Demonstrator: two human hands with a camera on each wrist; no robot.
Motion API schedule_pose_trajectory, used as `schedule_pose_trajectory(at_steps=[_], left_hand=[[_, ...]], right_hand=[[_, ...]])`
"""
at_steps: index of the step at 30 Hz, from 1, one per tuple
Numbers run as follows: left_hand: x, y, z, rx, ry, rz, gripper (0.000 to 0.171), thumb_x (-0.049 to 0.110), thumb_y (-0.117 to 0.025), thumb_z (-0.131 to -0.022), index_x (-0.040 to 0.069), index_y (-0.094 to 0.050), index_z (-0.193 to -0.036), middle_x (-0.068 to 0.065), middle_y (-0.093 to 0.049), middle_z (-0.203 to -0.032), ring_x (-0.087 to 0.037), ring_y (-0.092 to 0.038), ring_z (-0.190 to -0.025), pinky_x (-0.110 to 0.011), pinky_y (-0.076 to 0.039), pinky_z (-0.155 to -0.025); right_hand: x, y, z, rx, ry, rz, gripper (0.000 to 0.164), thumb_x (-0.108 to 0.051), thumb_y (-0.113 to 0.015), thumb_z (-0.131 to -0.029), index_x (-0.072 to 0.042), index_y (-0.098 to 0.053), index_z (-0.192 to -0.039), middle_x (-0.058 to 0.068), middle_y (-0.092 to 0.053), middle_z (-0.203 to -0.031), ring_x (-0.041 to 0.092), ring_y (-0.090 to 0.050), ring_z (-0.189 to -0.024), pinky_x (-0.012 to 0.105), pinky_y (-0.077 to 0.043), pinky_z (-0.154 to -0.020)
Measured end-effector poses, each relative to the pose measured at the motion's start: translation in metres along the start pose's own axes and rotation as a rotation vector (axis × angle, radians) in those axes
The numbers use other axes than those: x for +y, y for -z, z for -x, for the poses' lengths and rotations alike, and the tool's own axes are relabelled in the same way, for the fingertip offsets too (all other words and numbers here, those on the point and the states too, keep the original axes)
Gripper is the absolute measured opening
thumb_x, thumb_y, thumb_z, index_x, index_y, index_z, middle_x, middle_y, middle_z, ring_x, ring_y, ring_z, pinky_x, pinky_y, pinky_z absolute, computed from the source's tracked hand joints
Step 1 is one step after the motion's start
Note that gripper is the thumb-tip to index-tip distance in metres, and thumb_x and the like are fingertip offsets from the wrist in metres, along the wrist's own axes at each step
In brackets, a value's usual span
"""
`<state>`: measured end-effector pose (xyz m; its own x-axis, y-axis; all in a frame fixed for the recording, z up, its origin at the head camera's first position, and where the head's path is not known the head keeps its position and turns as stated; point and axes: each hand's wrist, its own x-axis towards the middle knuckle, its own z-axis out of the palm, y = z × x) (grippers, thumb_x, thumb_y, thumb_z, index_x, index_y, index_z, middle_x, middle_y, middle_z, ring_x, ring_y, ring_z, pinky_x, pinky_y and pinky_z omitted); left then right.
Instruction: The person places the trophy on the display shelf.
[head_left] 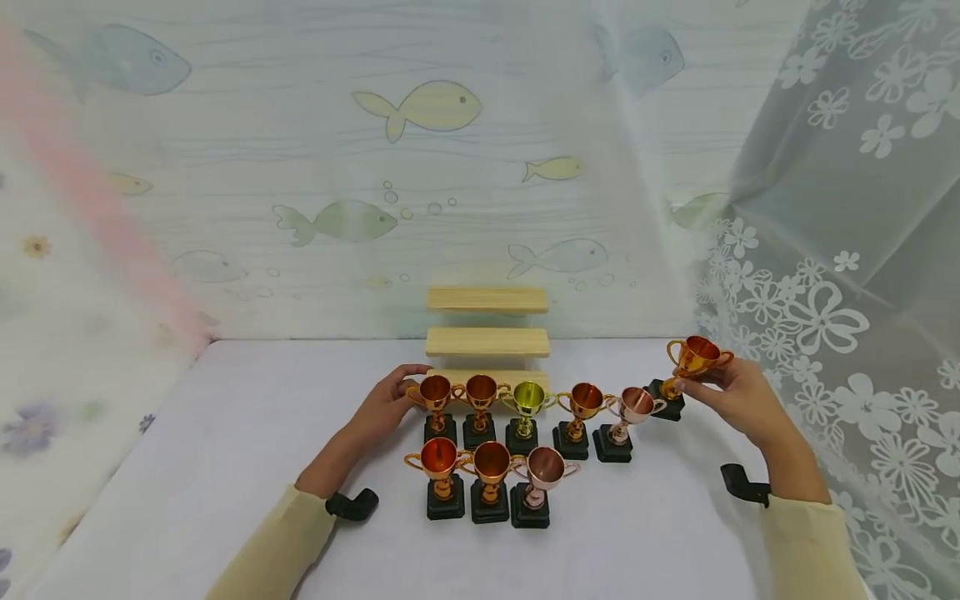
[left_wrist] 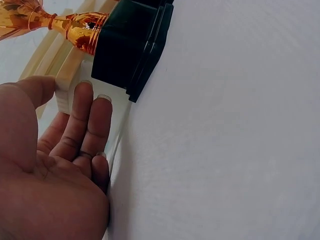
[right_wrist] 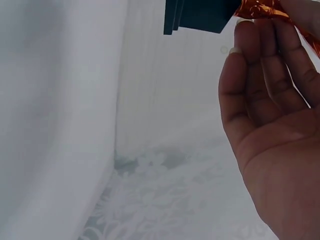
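Note:
My right hand (head_left: 750,400) pinches the stem of a shiny orange-gold trophy (head_left: 697,357), which tilts on its black base at the table's right side. In the right wrist view, that trophy's dark base (right_wrist: 205,15) juts out past the fingertips. At the left end of a three-step wooden stand (head_left: 487,342), my left hand (head_left: 384,408) holds the lowest board's end between thumb and forefinger; its other fingers are loosely bent. Beside that hand stands an orange-gold trophy (left_wrist: 80,30), the leftmost of the back row. Several trophies hide much of the lowest board.
Along the back row are a yellow-gold trophy (head_left: 528,404) and a rose-coloured trophy (head_left: 632,408), among others. In front stand a red-orange trophy (head_left: 440,458), a bronze trophy (head_left: 491,467) and a pink trophy (head_left: 543,471). A fish-patterned curtain (head_left: 450,183) hangs behind the white table (head_left: 615,542).

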<state>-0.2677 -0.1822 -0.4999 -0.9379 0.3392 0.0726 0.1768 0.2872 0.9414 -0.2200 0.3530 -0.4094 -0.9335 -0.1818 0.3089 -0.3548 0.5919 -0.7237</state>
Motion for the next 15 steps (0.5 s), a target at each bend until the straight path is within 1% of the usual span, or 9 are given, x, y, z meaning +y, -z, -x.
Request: schedule_pose_trajectory(at_steps=[4,8,11,15], left_hand=[[0.001,-0.001,0.000,0.003,0.006,0.002,0.040,0.014,-0.056,-0.103,0.020,-0.048,-0.141,-0.006,-0.071,-0.102,-0.022,-0.066,-0.095,-0.039,-0.043,-0.096],[0.003,-0.001,0.001,0.001,0.026,0.020,0.040,0.016,-0.058,-0.102,0.021,-0.049,-0.140,-0.005,-0.073,-0.103,-0.022,-0.067,-0.099,-0.045,-0.038,-0.101],[0.004,0.000,0.001,-0.001,0.038,0.029,0.040,0.019,-0.058,-0.102,0.021,-0.048,-0.141,-0.004,-0.074,-0.105,-0.021,-0.067,-0.101,-0.044,-0.038,-0.101],[0.004,0.000,0.003,0.002,0.047,0.026,0.041,0.020,-0.058,-0.102,0.020,-0.048,-0.142,-0.005,-0.074,-0.103,-0.020,-0.067,-0.100,-0.042,-0.039,-0.100]], right_hand=[[-0.009,0.001,-0.010,0.011,-0.017,0.037,0.026,-0.015,-0.077,-0.089,-0.003,-0.069,-0.111,0.011,-0.073,-0.103,-0.003,-0.063,-0.096,0.012,-0.046,-0.084],[-0.027,0.007,-0.023,-0.017,-0.047,0.116,0.026,-0.024,-0.076,-0.091,-0.006,-0.071,-0.109,0.010,-0.073,-0.104,-0.003,-0.061,-0.094,0.016,-0.047,-0.079],[-0.041,0.010,-0.034,-0.048,-0.056,0.136,0.027,-0.028,-0.076,-0.091,-0.006,-0.073,-0.106,0.010,-0.073,-0.103,0.002,-0.063,-0.093,0.021,-0.048,-0.078],[-0.056,0.010,-0.054,-0.085,-0.043,0.126,0.028,-0.027,-0.077,-0.090,-0.004,-0.072,-0.105,0.010,-0.073,-0.101,0.007,-0.066,-0.094,0.021,-0.049,-0.079]])
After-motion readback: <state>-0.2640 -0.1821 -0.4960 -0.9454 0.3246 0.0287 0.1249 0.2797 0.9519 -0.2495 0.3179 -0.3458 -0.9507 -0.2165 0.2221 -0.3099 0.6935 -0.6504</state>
